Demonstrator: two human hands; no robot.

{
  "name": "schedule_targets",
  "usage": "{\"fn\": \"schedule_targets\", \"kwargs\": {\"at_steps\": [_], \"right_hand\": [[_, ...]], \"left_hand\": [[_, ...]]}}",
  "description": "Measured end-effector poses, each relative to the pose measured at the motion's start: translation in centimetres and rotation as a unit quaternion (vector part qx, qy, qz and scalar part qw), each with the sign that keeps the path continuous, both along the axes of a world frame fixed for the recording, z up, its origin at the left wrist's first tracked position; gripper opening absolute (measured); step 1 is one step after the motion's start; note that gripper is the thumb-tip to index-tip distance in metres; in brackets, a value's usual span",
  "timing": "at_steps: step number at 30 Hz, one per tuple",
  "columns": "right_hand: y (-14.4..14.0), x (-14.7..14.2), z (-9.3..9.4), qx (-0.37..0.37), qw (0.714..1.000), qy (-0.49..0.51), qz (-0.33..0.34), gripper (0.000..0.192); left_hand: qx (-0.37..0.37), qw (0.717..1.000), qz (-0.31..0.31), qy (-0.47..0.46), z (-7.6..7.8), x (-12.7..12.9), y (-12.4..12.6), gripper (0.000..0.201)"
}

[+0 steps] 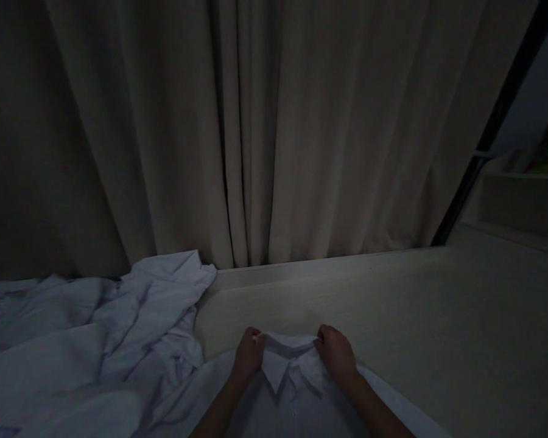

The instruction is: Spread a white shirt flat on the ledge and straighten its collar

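Observation:
A white collared shirt (296, 395) lies flat on a pale wooden surface (461, 316) at the bottom centre, collar pointing away from me. My left hand (248, 356) grips the left end of the collar (284, 359). My right hand (337, 354) grips the collar's right end. Both forearms come up from the bottom edge and rest on the shirt's shoulders. The room is dim.
A heap of crumpled white cloth (86, 340) fills the left side, touching the shirt. Beige curtains (265, 134) hang behind a low wooden ledge (329, 267). A dark frame (493, 128) and a shelf (520, 201) stand at the right.

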State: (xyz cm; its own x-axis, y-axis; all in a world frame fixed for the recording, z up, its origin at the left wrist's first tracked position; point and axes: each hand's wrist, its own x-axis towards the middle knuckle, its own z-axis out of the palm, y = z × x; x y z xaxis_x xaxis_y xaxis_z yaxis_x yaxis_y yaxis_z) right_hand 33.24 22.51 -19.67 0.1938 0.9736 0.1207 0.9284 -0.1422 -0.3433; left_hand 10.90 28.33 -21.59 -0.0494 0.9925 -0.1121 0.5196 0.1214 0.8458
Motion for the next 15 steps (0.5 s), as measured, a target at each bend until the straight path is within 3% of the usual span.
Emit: {"fn": "schedule_targets", "kwargs": {"at_steps": [5,9,15], "right_hand": [[0.6,1.4,1.1,-0.037,0.999,-0.002,0.025,0.017],[0.9,1.4,2.1,-0.059,0.996,-0.002,0.066,0.021],[2.4,1.8,3.5,-0.122,0.986,0.024,0.116,0.027]], "left_hand": [[0.041,0.99,-0.083,0.104,1.3,-1.6,-0.4,0.015],[0.044,0.981,-0.13,0.136,2.5,-2.1,-0.1,0.013],[-0.07,0.977,-0.167,0.115,2.4,-1.8,1.3,0.014]]}}
